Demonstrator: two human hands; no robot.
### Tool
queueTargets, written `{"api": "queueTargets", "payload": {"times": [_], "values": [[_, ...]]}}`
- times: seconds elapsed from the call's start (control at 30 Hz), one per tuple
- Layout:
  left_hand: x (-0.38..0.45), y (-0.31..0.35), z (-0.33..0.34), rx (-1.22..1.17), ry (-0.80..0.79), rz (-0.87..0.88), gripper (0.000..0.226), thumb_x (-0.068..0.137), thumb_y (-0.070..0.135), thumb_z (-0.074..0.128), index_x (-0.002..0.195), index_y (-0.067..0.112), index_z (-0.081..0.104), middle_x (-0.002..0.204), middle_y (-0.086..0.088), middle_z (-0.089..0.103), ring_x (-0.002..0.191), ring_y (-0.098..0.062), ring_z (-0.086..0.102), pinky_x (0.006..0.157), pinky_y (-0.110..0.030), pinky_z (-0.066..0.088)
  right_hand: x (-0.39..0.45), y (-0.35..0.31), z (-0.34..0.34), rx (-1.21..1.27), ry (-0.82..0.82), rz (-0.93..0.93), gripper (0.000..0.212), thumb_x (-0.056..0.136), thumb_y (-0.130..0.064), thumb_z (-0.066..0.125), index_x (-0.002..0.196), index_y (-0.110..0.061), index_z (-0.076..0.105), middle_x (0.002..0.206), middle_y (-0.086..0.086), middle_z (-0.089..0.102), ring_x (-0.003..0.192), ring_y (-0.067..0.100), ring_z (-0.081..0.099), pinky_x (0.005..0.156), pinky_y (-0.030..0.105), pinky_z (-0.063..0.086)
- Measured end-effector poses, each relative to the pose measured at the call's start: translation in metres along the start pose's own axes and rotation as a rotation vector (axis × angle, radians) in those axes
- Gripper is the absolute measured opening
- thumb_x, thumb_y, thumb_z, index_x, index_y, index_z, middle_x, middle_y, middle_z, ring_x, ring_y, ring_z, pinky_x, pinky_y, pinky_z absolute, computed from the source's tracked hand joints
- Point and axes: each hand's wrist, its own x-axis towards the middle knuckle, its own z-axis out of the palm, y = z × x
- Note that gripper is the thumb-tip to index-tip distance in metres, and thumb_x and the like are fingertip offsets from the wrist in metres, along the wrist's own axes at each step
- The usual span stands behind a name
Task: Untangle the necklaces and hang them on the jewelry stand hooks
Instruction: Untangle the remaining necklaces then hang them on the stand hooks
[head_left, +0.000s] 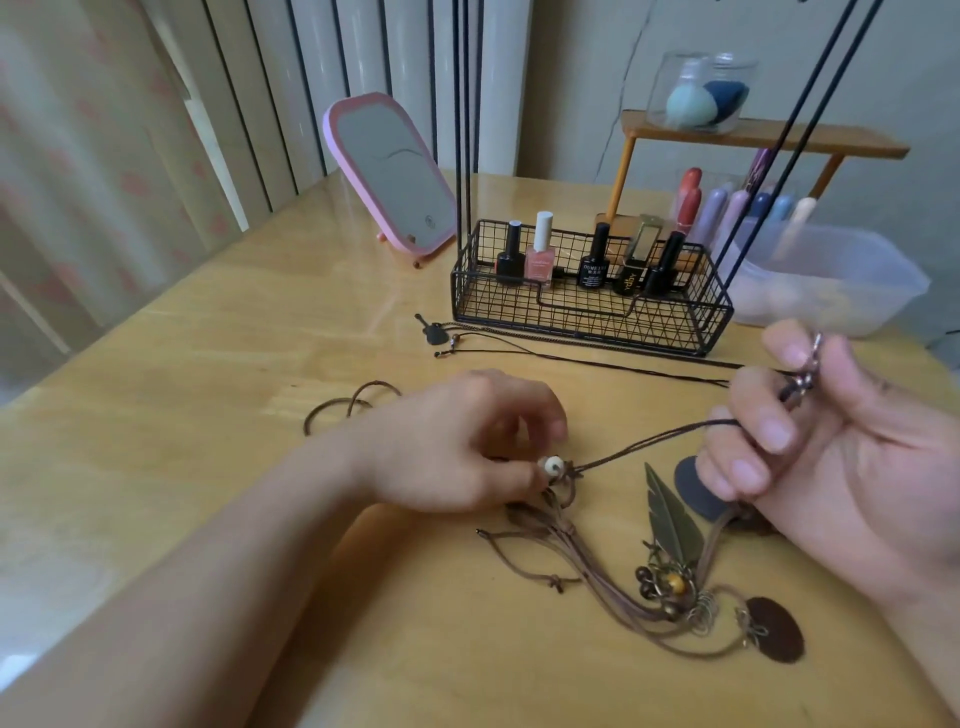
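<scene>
Head view. Nearest the lens: left forearm crossing the wooden table, left hand low on the surface, fingertips pinching at a cream bead where several brown cords knot together. Right hand raised just above the table, fingers curled round a dark cord that runs taut from the bead knot up into the grip; small metal bits, perhaps a clasp or ring, show between thumb and forefinger, too blurred to name.

Tangle of necklaces lies on the table between and below the hands: brown cords, a bronze leaf pendant, a cluster of beads with an amber one, a dark oval pendant, a grey disc partly under the right fingers. A brown cord loop lies just left of the left wrist. Farther back, a guitar-shaped pendant on thin cord, near the wire basket of nail polish bottles.

Thin black uprights rise behind the basket and run out of frame at the top; probably the jewelry stand or cords hung from it, hooks not visible. Pink mirror and plastic tub behind.

Judged step: untangling, one cord being drawn clear of the knot. Nothing seen hung for certain.

Next move calls for holding the bead still, feeding slack through the knot rather than pulling hard, and keeping the leaf and bead cluster from snagging.
</scene>
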Motion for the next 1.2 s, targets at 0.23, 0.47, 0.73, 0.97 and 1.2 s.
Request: {"api": "queueTargets", "payload": {"times": [0.23,0.47,0.73,0.97,1.2], "values": [[0.005,0.001,0.010,-0.052,-0.031,0.030,0.025,0.084,0.018,0.073,0.107,0.025,0.067,0.092,0.007,0.067,0.087,-0.014,0.062,0.078,-0.034,0.053,0.001,-0.009,-0.007,-0.144,-0.016,-0.062,0.035,0.105,-0.031,0.043,0.096,0.002,0.044,0.059,0.015,0.034,0.066,0.029,0.049,0.073,0.048,0.045],[0.010,0.016,0.024,-0.274,0.020,-0.048,0.034,0.082,0.032,0.078,0.112,0.024,0.065,0.086,0.006,0.071,0.076,-0.013,0.066,0.076,-0.033,0.056,-0.006,-0.002,0.001,-0.620,-0.043,-0.171,0.044,0.086,-0.047,0.063,0.073,-0.005,0.061,0.041,0.002,0.023,0.055,0.023,0.050,0.068,0.032,0.048],[0.014,0.008,0.022,-0.401,0.069,-0.015,0.023,0.087,-0.004,0.063,0.101,0.013,0.069,0.086,-0.001,0.074,0.080,-0.014,0.070,0.077,-0.025,0.055,-0.008,-0.012,0.001,-0.769,-0.097,-0.150,0.040,0.086,-0.044,0.063,0.068,-0.008,0.065,0.038,0.002,0.023,0.053,0.030,0.051,0.054,0.055,0.026],[0.013,0.003,0.014,-0.754,0.105,-0.047,0.017,0.091,-0.013,0.055,0.094,0.001,0.063,0.080,-0.002,0.073,0.069,-0.014,0.066,0.070,-0.021,0.053,-0.010,-0.009,0.017,-1.092,0.017,-0.133,0.035,0.084,-0.039,0.065,0.068,-0.008,0.064,0.045,-0.008,0.052,0.051,0.033,0.054,0.052,0.034,0.039],[0.013,0.002,0.008,-0.948,0.243,-0.056,0.008,0.088,0.001,0.059,0.089,0.007,0.064,0.088,-0.016,0.074,0.076,-0.022,0.069,0.074,-0.027,0.055,-0.013,0.008,0.024,-1.624,0.204,-0.143,0.006,0.076,-0.028,0.067,0.080,-0.028,0.072,0.042,-0.007,0.032,0.046,0.029,0.054,0.053,0.041,0.053]]}}
